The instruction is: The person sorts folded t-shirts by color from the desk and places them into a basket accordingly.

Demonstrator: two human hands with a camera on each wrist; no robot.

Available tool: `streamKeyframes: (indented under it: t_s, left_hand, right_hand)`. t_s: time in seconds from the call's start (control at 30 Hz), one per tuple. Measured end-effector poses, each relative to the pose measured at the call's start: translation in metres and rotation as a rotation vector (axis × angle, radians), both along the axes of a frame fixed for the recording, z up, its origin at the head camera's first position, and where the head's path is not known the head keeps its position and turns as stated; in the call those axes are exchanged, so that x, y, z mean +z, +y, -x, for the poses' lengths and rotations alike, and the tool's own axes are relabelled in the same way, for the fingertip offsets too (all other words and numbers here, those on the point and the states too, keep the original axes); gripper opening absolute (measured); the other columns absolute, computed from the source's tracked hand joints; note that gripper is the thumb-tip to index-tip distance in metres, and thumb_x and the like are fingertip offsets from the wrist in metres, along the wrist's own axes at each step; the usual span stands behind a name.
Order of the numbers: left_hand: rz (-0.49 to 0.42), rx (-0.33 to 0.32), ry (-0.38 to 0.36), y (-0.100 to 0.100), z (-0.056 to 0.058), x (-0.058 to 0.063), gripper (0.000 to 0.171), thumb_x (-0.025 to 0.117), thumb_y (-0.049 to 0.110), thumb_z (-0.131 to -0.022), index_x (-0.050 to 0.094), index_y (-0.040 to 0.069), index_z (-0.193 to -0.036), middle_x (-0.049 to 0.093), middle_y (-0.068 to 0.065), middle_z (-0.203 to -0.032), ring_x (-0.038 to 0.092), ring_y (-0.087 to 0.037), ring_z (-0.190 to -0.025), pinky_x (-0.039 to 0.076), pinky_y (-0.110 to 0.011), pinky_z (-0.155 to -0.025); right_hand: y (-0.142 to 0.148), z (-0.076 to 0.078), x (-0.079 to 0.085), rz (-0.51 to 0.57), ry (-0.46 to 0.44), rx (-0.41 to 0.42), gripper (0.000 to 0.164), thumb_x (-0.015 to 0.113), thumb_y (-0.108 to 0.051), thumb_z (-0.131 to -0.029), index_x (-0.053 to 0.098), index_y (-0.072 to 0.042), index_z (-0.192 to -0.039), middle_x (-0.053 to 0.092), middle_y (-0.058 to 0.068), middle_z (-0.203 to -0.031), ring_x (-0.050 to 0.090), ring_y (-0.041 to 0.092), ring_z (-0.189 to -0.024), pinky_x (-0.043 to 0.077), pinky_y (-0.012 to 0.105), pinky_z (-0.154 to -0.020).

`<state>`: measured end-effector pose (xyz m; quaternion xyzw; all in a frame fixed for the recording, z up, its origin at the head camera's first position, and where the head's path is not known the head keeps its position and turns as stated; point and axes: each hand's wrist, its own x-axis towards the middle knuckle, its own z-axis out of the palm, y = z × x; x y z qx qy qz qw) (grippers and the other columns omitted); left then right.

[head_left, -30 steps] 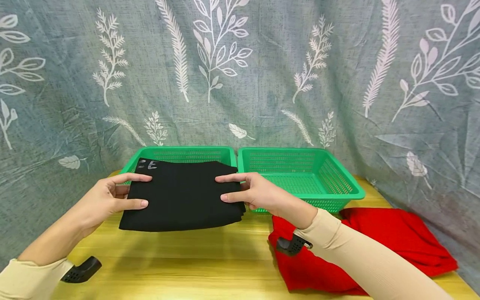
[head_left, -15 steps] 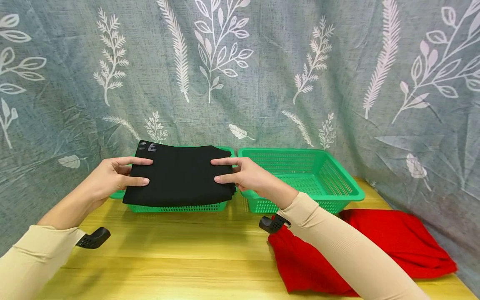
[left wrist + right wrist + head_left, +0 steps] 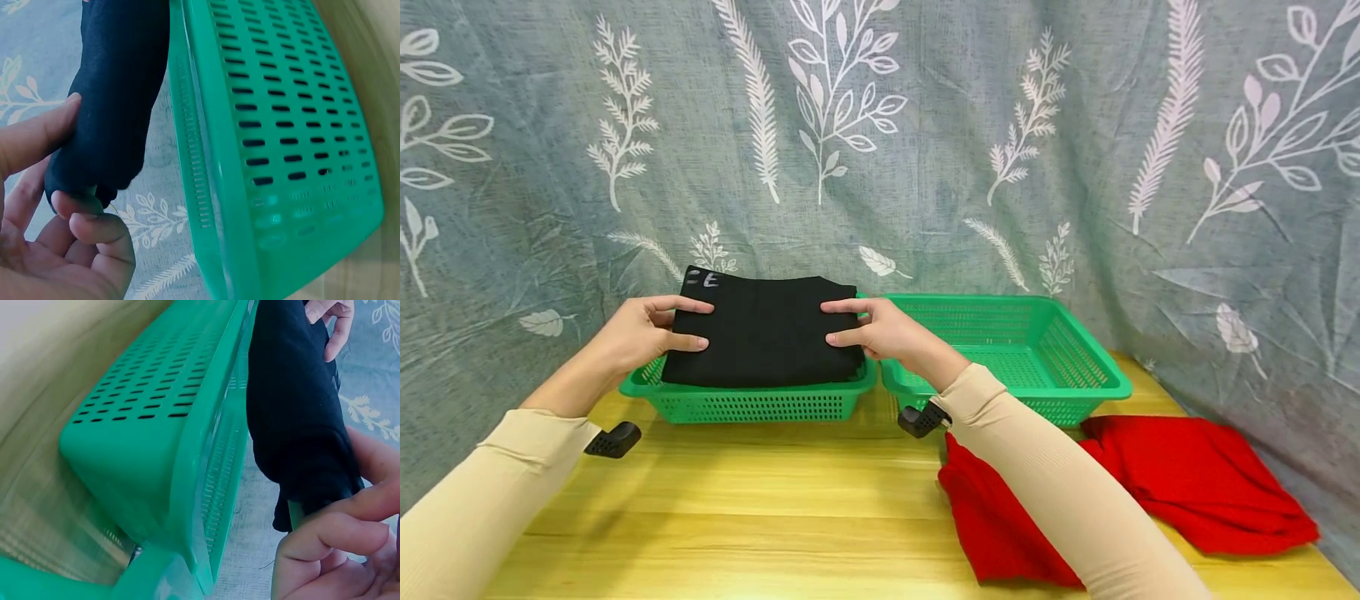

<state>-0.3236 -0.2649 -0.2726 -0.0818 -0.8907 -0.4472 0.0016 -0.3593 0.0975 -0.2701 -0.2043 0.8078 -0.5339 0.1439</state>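
A folded black garment [image 3: 763,333] with pale lettering at its far left corner hangs over the left green basket [image 3: 760,406]. My left hand [image 3: 651,333] grips its left end, thumb and forefinger on top and the other fingers curled beneath. At the opposite end my right hand [image 3: 880,333] pinches it the same way. Both wrist views show the black cloth [image 3: 119,87] above the basket's rim [image 3: 194,444], with a gap between them. The garment hides most of the basket's inside.
To the right stands a second green basket [image 3: 1000,375], close beside the first. Red folded clothes [image 3: 1210,483] lie on the wooden table [image 3: 760,517] at the right, partly behind my right forearm. A patterned grey curtain [image 3: 925,150] hangs behind the baskets.
Both hands have carried the black garment forward, away from me, from in front of the left basket to above it. The red clothes and the baskets have stayed put.
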Motion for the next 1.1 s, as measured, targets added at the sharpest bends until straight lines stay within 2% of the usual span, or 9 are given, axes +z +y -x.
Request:
streamKeyframes:
  t_s: [0.1, 0.3, 0.47, 0.53, 0.67, 0.77, 0.87, 1.0, 1.1]
  left_hand:
    - [0.010, 0.005, -0.008, -0.001, 0.006, 0.000, 0.063, 0.082, 0.023, -0.097, 0.058, 0.019, -0.155, 0.064, -0.024, -0.148, 0.068, -0.030, -0.125, 0.049, -0.056, -0.115]
    - [0.026, 0.021, -0.028, -0.003, 0.014, 0.000, 0.066, 0.082, 0.018, -0.096, 0.056, 0.013, -0.156, 0.048, -0.031, -0.160, 0.037, -0.048, -0.153, 0.035, -0.068, -0.122]
    - [0.046, 0.019, -0.045, -0.003, 0.020, -0.004, 0.064, 0.081, 0.015, -0.096, 0.057, 0.011, -0.155, 0.040, -0.033, -0.164, 0.027, -0.055, -0.156, 0.035, -0.071, -0.121]
    - [0.049, 0.017, -0.053, -0.003, 0.022, -0.007, 0.063, 0.081, 0.014, -0.096, 0.057, 0.010, -0.154, 0.038, -0.034, -0.164, 0.028, -0.056, -0.155, 0.035, -0.072, -0.121]
    - [0.069, 0.013, -0.063, -0.005, 0.026, -0.012, 0.063, 0.081, 0.012, -0.096, 0.056, 0.009, -0.154, 0.044, -0.036, -0.158, 0.037, -0.057, -0.149, 0.036, -0.072, -0.119]
    - [0.089, 0.003, -0.065, -0.006, 0.029, -0.015, 0.062, 0.080, 0.011, -0.096, 0.056, 0.007, -0.153, 0.049, -0.035, -0.150, 0.046, -0.055, -0.140, 0.039, -0.072, -0.117]
    - [0.116, -0.003, -0.060, -0.006, 0.032, -0.017, 0.059, 0.080, 0.011, -0.096, 0.058, 0.007, -0.151, 0.052, -0.032, -0.138, 0.050, -0.051, -0.127, 0.046, -0.067, -0.109]
    - [0.141, 0.003, -0.058, -0.006, 0.034, -0.019, 0.054, 0.078, 0.009, -0.098, 0.059, 0.005, -0.148, 0.054, -0.024, -0.117, 0.048, -0.045, -0.111, 0.047, -0.054, -0.092]
    - [0.144, 0.021, -0.065, -0.007, 0.032, -0.019, 0.051, 0.073, 0.008, -0.101, 0.057, 0.004, -0.150, 0.058, -0.029, -0.126, 0.051, -0.050, -0.123, 0.049, -0.057, -0.097]
  right_hand:
    - [-0.004, 0.006, -0.001, -0.010, 0.001, -0.005, 0.053, 0.080, -0.019, -0.099, 0.065, -0.033, -0.148, 0.067, 0.005, -0.112, 0.021, 0.016, -0.056, 0.023, 0.030, -0.059]
    - [-0.012, 0.014, -0.004, -0.022, 0.003, -0.019, 0.054, 0.078, -0.017, -0.100, 0.064, -0.029, -0.151, 0.067, 0.010, -0.136, 0.021, 0.015, -0.055, 0.025, 0.028, -0.058]
    - [-0.019, 0.020, -0.010, -0.049, -0.003, -0.030, 0.056, 0.077, -0.014, -0.100, 0.062, -0.025, -0.153, 0.063, 0.009, -0.146, 0.022, 0.013, -0.050, 0.028, 0.025, -0.057]
    - [-0.021, 0.022, -0.013, -0.057, 0.000, -0.034, 0.055, 0.077, -0.013, -0.100, 0.062, -0.024, -0.152, 0.069, 0.004, -0.133, 0.024, 0.012, -0.049, 0.030, 0.025, -0.057]
    - [-0.026, 0.025, -0.016, -0.090, 0.017, -0.042, 0.055, 0.078, -0.013, -0.099, 0.063, -0.023, -0.151, 0.065, -0.006, -0.080, 0.032, 0.013, -0.049, 0.033, 0.026, -0.057]
    - [-0.029, 0.026, -0.019, -0.129, 0.031, -0.044, 0.055, 0.078, -0.013, -0.100, 0.063, -0.021, -0.152, 0.058, -0.006, -0.068, 0.041, 0.014, -0.050, 0.036, 0.026, -0.057]
    - [-0.033, 0.027, -0.020, -0.181, 0.052, -0.050, 0.054, 0.077, -0.012, -0.100, 0.063, -0.019, -0.151, 0.073, -0.002, -0.100, 0.049, 0.014, -0.053, 0.041, 0.026, -0.058]
    - [-0.038, 0.026, -0.021, -0.301, 0.093, -0.075, 0.050, 0.076, -0.013, -0.101, 0.064, -0.017, -0.150, 0.074, 0.012, -0.129, 0.061, 0.015, -0.060, 0.048, 0.027, -0.063]
    - [-0.040, 0.026, -0.021, -0.373, 0.121, -0.091, 0.046, 0.076, -0.015, -0.102, 0.066, -0.014, -0.147, 0.079, 0.014, -0.104, 0.066, 0.015, -0.064, 0.051, 0.028, -0.065]
